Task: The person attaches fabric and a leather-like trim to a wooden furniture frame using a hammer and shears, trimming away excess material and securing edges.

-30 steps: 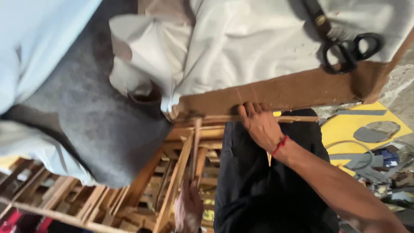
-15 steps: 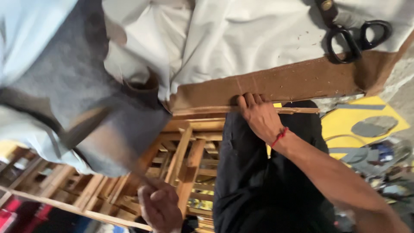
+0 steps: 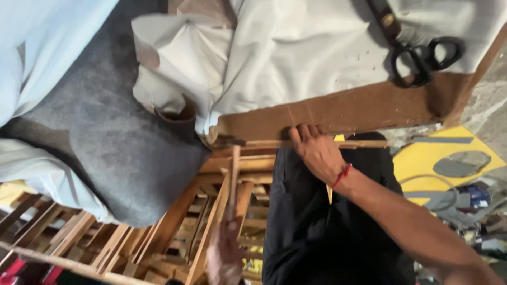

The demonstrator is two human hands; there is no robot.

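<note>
My right hand (image 3: 317, 152), with a red thread at the wrist, presses a thin wooden strip (image 3: 364, 143) against the front edge of a brown board (image 3: 359, 108). My left hand (image 3: 224, 259), blurred and low in the view, grips the wooden handle of a hammer (image 3: 234, 174). The handle stands upright and its dark head is at the strip's left end, just left of my right fingers. White cloth (image 3: 296, 53) covers the board behind the edge.
Black scissors (image 3: 422, 58) lie on the cloth at the far right. Grey felt (image 3: 105, 137) and pale blue cloth (image 3: 47, 47) hang at the left. Stacked wooden frames (image 3: 158, 237) stand below. Yellow sheet (image 3: 443, 158) and clutter lie on the floor at right.
Half a second ago my left hand and the hammer were drawn back low and left; now the hammer is swung up to the strip's left end. My right hand has stayed put.
</note>
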